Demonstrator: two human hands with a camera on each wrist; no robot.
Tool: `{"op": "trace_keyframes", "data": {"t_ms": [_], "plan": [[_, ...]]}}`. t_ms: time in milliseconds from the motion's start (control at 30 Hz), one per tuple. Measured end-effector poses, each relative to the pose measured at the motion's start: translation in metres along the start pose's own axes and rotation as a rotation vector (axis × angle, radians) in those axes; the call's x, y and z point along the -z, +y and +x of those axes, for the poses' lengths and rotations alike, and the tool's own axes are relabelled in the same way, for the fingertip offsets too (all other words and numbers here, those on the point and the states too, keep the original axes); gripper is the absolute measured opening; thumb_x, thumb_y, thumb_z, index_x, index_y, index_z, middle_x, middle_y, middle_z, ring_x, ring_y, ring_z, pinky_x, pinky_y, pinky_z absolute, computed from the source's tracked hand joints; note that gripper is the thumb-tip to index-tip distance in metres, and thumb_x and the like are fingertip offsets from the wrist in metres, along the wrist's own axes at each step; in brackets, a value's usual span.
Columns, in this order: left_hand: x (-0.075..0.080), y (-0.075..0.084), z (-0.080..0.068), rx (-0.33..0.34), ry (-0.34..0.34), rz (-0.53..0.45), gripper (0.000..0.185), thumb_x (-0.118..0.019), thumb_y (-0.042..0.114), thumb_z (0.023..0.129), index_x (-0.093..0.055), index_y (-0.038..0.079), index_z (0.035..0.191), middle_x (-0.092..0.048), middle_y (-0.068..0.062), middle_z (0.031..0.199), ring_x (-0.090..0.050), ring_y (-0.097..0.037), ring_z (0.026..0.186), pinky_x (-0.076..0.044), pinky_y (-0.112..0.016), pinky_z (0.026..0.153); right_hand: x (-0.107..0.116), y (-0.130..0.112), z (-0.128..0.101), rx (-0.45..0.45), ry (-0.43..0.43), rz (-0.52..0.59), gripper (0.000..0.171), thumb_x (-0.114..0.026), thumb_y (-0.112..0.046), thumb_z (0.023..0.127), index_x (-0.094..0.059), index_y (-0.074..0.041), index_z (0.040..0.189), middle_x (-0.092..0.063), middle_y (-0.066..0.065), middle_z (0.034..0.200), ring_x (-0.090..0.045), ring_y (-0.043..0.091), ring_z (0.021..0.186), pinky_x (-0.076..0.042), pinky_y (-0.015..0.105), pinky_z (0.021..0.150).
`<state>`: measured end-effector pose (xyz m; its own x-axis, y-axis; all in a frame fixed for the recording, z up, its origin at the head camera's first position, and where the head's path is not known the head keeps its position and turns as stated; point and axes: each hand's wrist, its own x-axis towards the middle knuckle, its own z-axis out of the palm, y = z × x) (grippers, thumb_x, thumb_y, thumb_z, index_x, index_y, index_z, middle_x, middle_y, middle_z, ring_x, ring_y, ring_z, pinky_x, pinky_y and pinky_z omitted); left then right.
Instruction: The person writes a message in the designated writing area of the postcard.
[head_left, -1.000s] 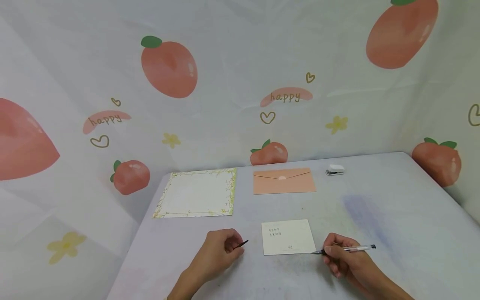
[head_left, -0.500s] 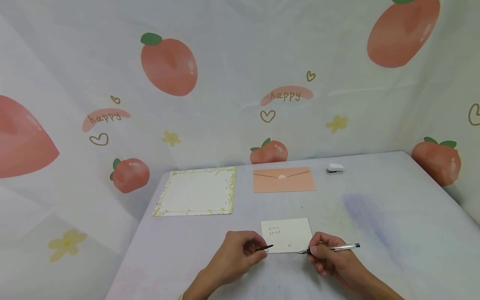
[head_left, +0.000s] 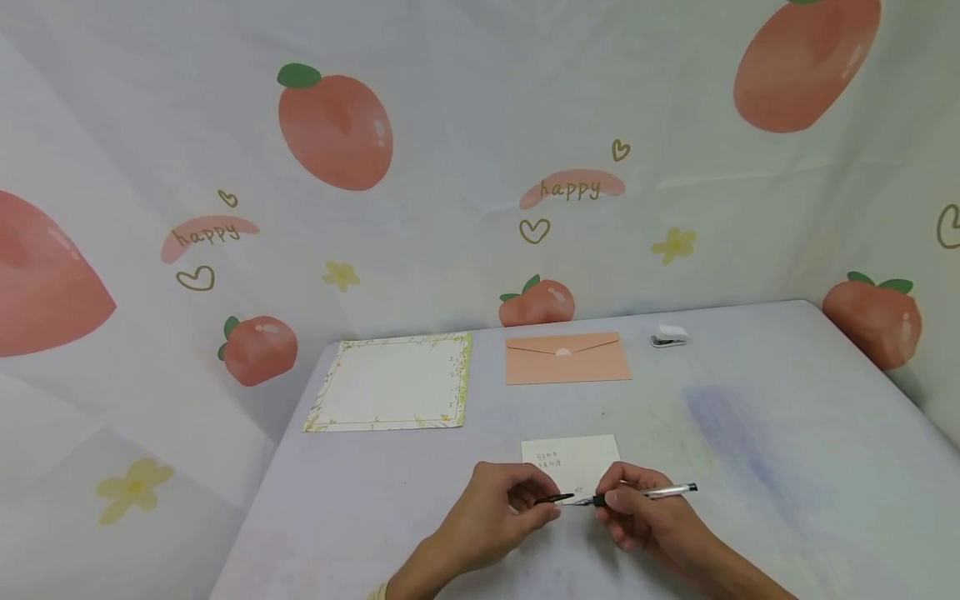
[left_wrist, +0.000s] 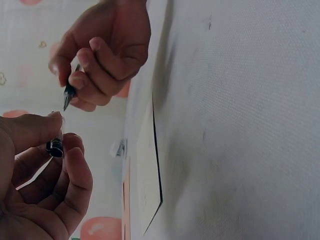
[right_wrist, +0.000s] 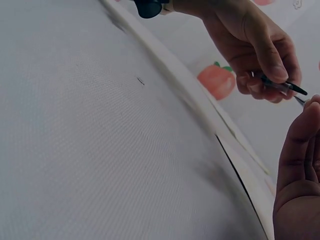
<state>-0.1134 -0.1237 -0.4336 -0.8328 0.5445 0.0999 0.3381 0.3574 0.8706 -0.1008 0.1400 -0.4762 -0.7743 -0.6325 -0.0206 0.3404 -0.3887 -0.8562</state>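
Between thumb and fingers, my left hand (head_left: pixel 506 510) pinches a black pen cap (left_wrist: pixel 55 146) with a clear part. My right hand (head_left: pixel 651 510) grips a clear-barrelled pen (head_left: pixel 671 492) with a dark grip section, its bare tip pointing left at the cap. Tip and cap are close together in the head view, with a small gap showing in the left wrist view. Below both hands a small white card (head_left: pixel 573 450) lies on the table, bearing a few handwritten characters at its upper left. The hands cover its lower corners.
Behind the card lies a peach envelope (head_left: pixel 567 367) with a round white seal. A sheet of paper with a floral border (head_left: pixel 397 383) is at the back left, a small white stapler (head_left: pixel 668 336) at the back right. A printed cloth hangs behind the table (head_left: pixel 360 517).
My left hand has moved right with the cap, and my right hand has moved left with the pen. The two have come together over the card's near edge.
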Motion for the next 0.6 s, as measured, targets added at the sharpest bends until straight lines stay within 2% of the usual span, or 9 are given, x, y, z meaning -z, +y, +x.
{"op": "trace_keyframes", "data": {"t_ms": [400, 600], "plan": [[-0.0056, 0.0021, 0.0035, -0.018, -0.006, 0.014, 0.01, -0.079, 0.014, 0.087, -0.074, 0.017, 0.096, -0.071, 0.015, 0.086, -0.064, 0.005, 0.071, -0.058, -0.02, 0.063, -0.0017, 0.0038, 0.0049, 0.033, -0.043, 0.023, 0.02, -0.038, -0.003, 0.106, -0.057, -0.006, 0.112, -0.07, 0.004, 0.096, -0.062, 0.009, 0.071, -0.055, 0.02, 0.064], [-0.0086, 0.0024, 0.0046, -0.051, -0.006, 0.027, 0.011, -0.078, 0.014, 0.087, -0.073, 0.019, 0.096, -0.071, 0.014, 0.086, -0.061, 0.006, 0.069, -0.057, -0.018, 0.061, -0.0029, 0.0087, 0.0073, 0.048, -0.046, -0.012, 0.021, -0.042, -0.001, 0.105, -0.06, -0.007, 0.113, -0.069, 0.001, 0.093, -0.061, 0.006, 0.069, -0.055, 0.018, 0.062]]}}
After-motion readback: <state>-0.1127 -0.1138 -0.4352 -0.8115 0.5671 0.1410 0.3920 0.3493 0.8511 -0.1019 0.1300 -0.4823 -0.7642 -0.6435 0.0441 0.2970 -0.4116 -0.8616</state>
